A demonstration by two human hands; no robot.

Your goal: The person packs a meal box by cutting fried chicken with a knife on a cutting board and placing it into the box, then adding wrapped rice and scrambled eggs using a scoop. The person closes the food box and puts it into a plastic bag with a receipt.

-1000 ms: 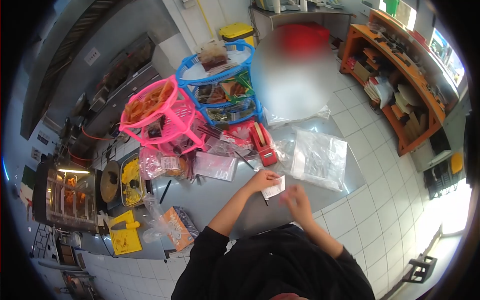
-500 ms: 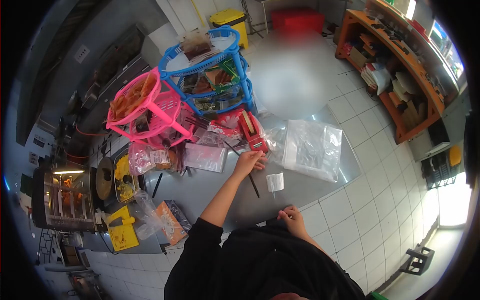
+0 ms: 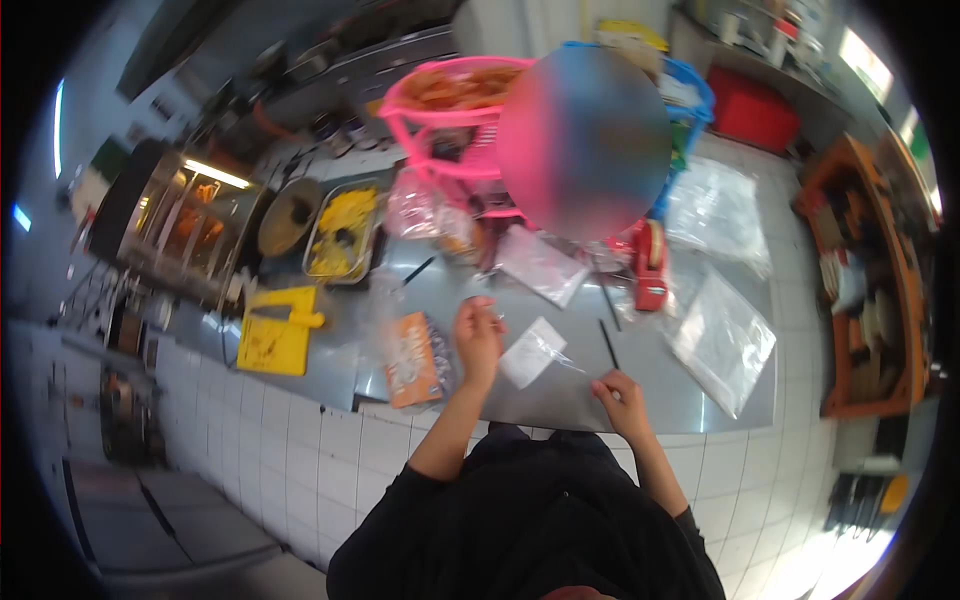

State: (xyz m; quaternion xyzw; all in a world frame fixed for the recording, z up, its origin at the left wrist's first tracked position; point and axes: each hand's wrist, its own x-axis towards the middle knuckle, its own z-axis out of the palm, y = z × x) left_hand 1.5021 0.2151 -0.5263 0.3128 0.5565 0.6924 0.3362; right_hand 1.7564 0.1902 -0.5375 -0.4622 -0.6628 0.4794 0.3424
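Observation:
A white paper slip [image 3: 535, 353] lies on the metal table between my two hands, a thin shiny strip crossing its right side. My left hand [image 3: 478, 338] is raised just left of the slip, its fingers curled in; whatever they may hold is blurred. At the slip's right, close to the table's front edge, my right hand [image 3: 620, 400] has thumb and fingers pinched together near the end of that strip. Contact with the strip is unclear. A red tape dispenser [image 3: 651, 270] stands farther back on the right.
Clear plastic bags [image 3: 725, 340] lie at the right. Behind are a pink basket rack [image 3: 440, 155] and a blue rack [image 3: 690, 100], partly covered by a blur. At the left are an orange box [image 3: 412, 360], a yellow board [image 3: 272, 345] and a food tray [image 3: 343, 232].
The view has swung leftward. My left hand has left the tape dispenser and moved to the slip's left side. My right hand has come forward from near my body to the slip's right.

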